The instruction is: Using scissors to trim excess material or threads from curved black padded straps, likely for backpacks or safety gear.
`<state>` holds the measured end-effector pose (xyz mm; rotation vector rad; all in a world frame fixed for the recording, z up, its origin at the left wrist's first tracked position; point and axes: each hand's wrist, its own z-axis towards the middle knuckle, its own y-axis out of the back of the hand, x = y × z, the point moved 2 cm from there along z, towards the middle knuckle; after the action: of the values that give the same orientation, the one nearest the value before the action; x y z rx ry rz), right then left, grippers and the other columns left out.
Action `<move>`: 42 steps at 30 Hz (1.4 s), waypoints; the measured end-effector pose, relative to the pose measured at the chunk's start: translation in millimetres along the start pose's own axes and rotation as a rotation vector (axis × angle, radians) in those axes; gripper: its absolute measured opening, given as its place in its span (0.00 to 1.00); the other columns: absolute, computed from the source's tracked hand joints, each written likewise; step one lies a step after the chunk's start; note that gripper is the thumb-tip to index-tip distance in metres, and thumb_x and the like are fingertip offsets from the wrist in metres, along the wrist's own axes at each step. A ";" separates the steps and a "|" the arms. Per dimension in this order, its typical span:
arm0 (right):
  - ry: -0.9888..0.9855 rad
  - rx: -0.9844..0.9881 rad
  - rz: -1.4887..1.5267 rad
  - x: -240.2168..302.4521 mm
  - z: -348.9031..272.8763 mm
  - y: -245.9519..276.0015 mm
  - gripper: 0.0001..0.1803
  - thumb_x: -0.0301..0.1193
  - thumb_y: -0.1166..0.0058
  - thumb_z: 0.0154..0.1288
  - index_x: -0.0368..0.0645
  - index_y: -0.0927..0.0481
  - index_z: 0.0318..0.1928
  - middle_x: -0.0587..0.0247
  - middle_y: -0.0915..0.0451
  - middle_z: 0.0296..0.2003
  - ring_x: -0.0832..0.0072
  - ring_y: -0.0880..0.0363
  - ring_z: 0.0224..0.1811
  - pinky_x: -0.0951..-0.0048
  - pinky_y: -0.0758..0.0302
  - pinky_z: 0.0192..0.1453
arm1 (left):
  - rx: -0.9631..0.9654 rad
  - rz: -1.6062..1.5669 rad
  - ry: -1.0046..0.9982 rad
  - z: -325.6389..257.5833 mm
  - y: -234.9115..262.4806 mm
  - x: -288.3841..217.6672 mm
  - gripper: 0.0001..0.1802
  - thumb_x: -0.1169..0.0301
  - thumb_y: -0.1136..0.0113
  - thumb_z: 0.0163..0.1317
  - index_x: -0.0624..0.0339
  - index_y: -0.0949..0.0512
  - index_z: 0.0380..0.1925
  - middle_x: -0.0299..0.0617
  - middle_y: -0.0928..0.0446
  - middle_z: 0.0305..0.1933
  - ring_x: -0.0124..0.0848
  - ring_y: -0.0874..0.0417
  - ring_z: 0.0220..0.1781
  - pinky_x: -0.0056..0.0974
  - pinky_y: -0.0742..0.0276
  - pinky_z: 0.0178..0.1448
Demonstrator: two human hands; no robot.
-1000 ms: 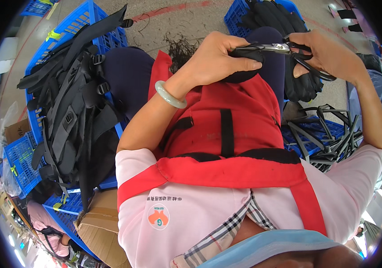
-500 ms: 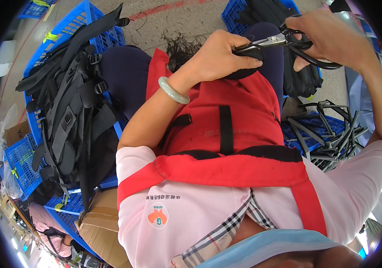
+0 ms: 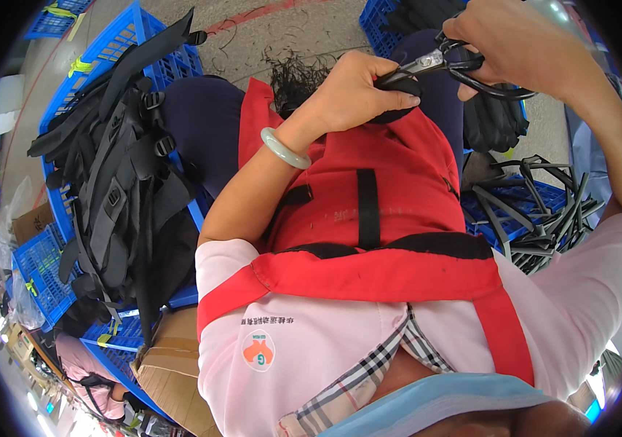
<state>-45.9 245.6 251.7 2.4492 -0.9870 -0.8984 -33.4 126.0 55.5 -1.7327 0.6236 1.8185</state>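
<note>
My left hand (image 3: 351,91), with a pale bangle (image 3: 284,148) on its wrist, pinches a black fabric piece (image 3: 402,93) over my lap. In my right hand (image 3: 518,47) is a pair of scissors (image 3: 427,64) with black handles, fingers through the loops. The blades point left and lie against the black piece beside my left thumb. Part of the piece is hidden by my left fingers. Below both hands spreads my red apron (image 3: 325,211).
At the left, a blue crate (image 3: 52,193) overflows with black straps and buckles (image 3: 118,175). Grey and black strips (image 3: 544,218) pile on a blue crate at the right. Black padded pieces (image 3: 496,120) lie far right. Dark scraps (image 3: 296,80) litter the floor. A cardboard box (image 3: 176,357) stands near left.
My right hand and the scissors have moved left, bringing the blades closer in at my left thumb. My left hand has shifted slightly left, still holding the black piece.
</note>
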 end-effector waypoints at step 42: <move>0.147 -0.805 1.658 82.1 127.9 -187.6 0.27 0.48 0.37 0.59 0.34 0.28 0.33 0.56 0.39 0.17 0.73 0.43 0.22 0.68 0.36 0.28 | -0.621 -0.636 -0.087 12.9 26.5 4.0 0.13 0.84 0.38 0.56 0.60 0.23 0.41 0.37 0.21 0.42 0.27 0.19 0.43 0.34 0.22 0.52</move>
<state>6.1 307.1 24.0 0.5221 -1.6038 -0.2984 -60.8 115.2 51.3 -1.9012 -0.5478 1.6757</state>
